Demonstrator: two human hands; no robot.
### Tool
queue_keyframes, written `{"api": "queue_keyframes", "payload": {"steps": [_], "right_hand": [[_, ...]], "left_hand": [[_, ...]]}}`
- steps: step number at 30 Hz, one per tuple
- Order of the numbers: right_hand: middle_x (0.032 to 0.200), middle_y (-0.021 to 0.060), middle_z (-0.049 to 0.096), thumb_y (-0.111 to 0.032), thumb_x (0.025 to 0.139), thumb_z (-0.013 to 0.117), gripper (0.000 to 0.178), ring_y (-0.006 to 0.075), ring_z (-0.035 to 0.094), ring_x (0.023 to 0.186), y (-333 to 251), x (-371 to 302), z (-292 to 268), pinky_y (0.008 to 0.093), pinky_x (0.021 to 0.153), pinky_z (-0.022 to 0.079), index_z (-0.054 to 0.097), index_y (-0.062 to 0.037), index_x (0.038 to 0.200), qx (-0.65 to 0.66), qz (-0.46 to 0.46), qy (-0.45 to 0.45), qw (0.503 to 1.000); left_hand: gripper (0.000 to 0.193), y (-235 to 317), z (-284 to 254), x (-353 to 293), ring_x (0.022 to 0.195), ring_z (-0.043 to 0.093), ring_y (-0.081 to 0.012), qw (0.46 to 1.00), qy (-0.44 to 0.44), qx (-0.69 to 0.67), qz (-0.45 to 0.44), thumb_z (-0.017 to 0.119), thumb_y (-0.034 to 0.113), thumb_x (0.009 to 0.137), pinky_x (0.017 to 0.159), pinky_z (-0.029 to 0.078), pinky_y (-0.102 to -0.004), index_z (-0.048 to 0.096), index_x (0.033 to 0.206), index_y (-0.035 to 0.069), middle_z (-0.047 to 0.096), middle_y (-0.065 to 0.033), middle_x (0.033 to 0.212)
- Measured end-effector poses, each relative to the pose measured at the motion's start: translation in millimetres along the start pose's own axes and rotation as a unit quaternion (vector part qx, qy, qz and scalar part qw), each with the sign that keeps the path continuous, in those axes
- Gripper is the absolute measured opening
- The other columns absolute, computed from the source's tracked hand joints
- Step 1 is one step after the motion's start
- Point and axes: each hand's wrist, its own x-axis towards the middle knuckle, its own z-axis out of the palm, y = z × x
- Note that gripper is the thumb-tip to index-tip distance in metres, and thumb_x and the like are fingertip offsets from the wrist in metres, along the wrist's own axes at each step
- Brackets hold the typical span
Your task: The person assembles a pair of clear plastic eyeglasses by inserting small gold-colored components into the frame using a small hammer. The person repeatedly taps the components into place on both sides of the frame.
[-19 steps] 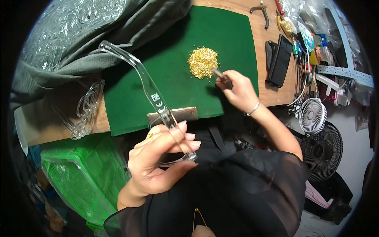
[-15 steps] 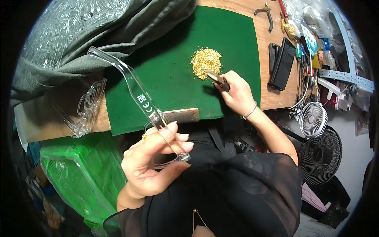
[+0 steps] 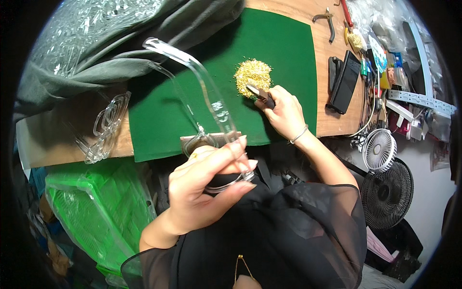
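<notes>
From here I see the left hand [image 3: 199, 190] pinching clear eyeglasses [image 3: 219, 107] at lower centre, their 2 temples pointing toward the upper left. Right of centre, the right hand [image 3: 287, 113] curls around pliers [image 3: 264, 98], tips at a gold-coloured pile [image 3: 252, 73] on the green mat [image 3: 286, 45].

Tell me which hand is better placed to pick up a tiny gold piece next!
Probably the right hand: it holds a tool whose tip is at the gold pile. The left hand is farther away and holds the clear glasses frame.
</notes>
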Motion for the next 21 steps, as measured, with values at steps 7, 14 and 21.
{"api": "queue_keyframes", "payload": {"steps": [7,14,21], "right_hand": [[0.076,0.0093,0.057,-0.002,0.076,0.058,0.007,0.0197,0.057,0.071,-43.6,-13.5,-45.8,0.0295,0.068,0.045,0.056,-0.0019,0.082,0.275,0.057,-0.067,0.957],[0.079,0.0059,0.058,-0.002,0.074,0.067,0.012,0.019,0.054,0.072,-85.0,-22.0,-60.8,0.0286,0.066,0.044,0.058,-0.0044,0.081,0.426,-0.206,-0.113,0.874],[0.076,0.0059,0.06,-0.004,0.074,0.068,0.008,0.0199,0.056,0.067,-83.7,-20.4,-52.6,0.0306,0.062,0.043,0.061,-0.004,0.079,0.43,-0.268,-0.066,0.86]], "left_hand": [[0.05,4.4,1.4,-1.8,0.074,0.06,-0.0151,0.999,0.016,0.025,-0.037,0.073,0.004,0.068,0.071,0.044,-0.0247,0.055,0.114,-0.005,0.068,-0.0076,0.086],[0.049,11.1,1.3,-5.3,0.075,0.062,-0.0173,0.999,0.017,0.032,0.001,0.073,0.004,0.067,0.071,0.045,-0.0262,0.057,0.112,-0.004,0.067,-0.009,0.087],[0.048,10.0,-0.4,-7.4,0.073,0.061,-0.0199,0.999,0.005,0.044,0.01,0.073,0.007,0.068,0.069,0.045,-0.0277,0.057,0.112,-0.002,0.066,-0.0094,0.089]]}}
